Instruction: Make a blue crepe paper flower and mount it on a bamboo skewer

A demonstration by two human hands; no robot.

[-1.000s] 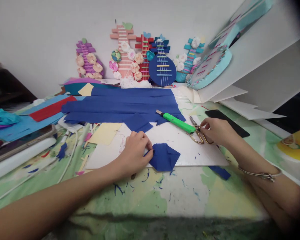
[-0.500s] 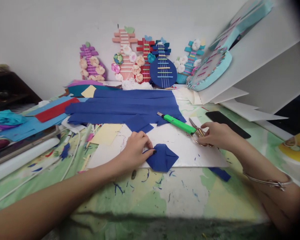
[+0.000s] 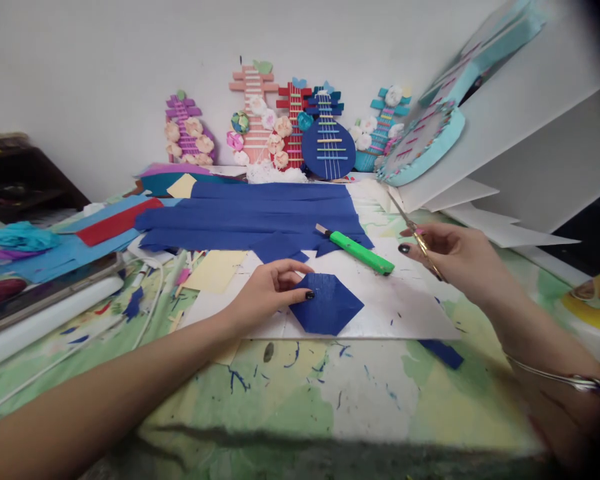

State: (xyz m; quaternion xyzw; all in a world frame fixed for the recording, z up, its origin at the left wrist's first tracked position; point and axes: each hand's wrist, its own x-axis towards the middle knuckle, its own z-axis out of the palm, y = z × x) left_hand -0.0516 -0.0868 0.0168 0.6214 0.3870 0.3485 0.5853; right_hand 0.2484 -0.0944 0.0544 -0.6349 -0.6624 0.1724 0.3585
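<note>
Between the thumb and fingers of my left hand is the left edge of a folded piece of dark blue crepe paper, raised slightly over the white board. My right hand grips a pair of gold-handled scissors, held up with the blades pointing to the upper left. A green utility knife lies on the board between the two hands, its tip towards the blue paper strips behind. Fingers partly hide the scissor handles.
Paper lute-shaped crafts, including a dark blue one, lean against the back wall. Large white sheets rise at the right. A white cable, a red paper strip and scraps lie at the left; a blue scrap is at the front right.
My right hand has lifted the scissors off the board, blades now raised. My left hand has raised and tilted the folded blue paper, which now shows a smoother face.
</note>
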